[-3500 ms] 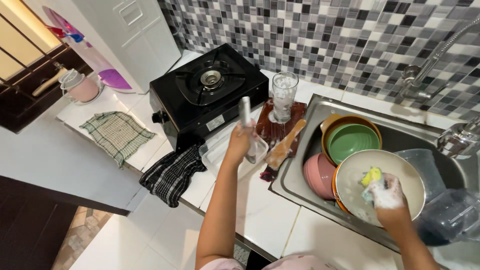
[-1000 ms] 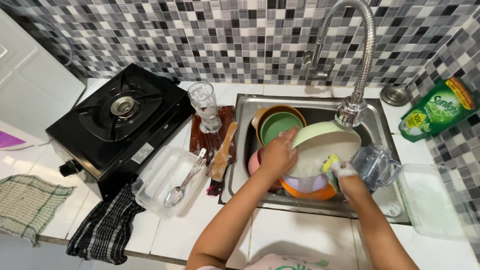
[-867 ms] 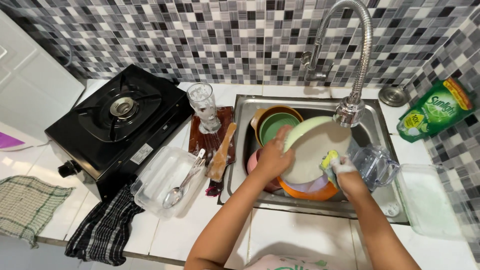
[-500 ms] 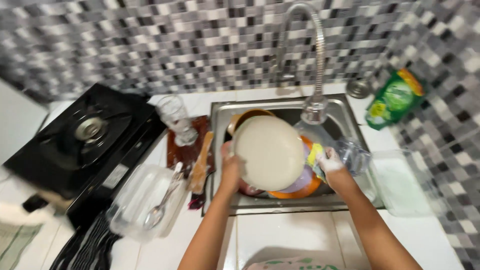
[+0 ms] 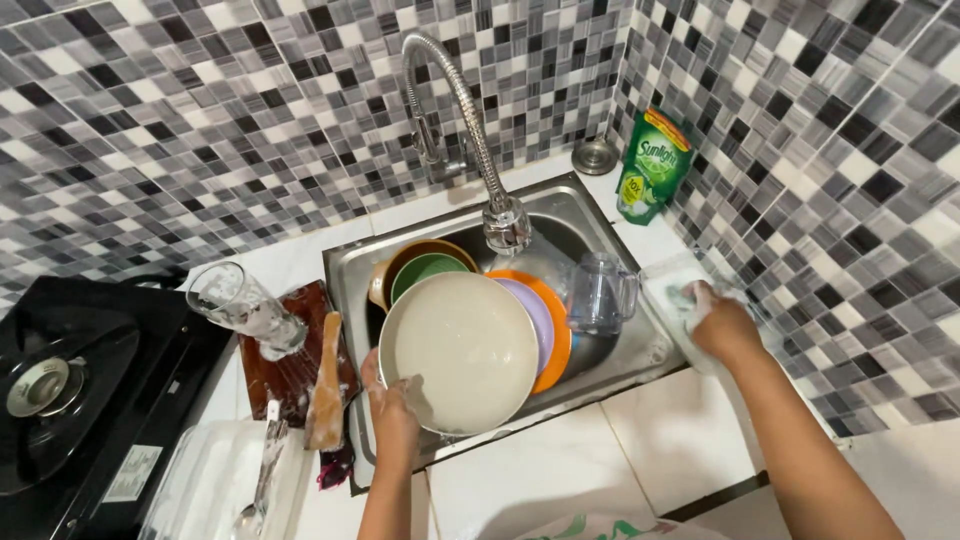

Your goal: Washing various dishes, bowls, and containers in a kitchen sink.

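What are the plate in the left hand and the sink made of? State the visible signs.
Cream plate: probably glazed ceramic or melamine; smooth, opaque, faint sheen. It cannot be narrowed further.
Sink: looks like stainless steel; grey brushed metal with reflections.

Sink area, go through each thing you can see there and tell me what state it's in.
Cream plate: tilted on edge, soapy, held by left hand.
Right hand: soapy, in clear tray beside sink.
Faucet: no water visible.
Drinking glass: upright, sudsy.
Clear mug: upright in sink.
Stove burner: unlit.

Glossy cream plate [image 5: 460, 350], shiny steel sink [image 5: 640, 350], wooden spatula [image 5: 326, 385], clear glass [image 5: 240, 305].
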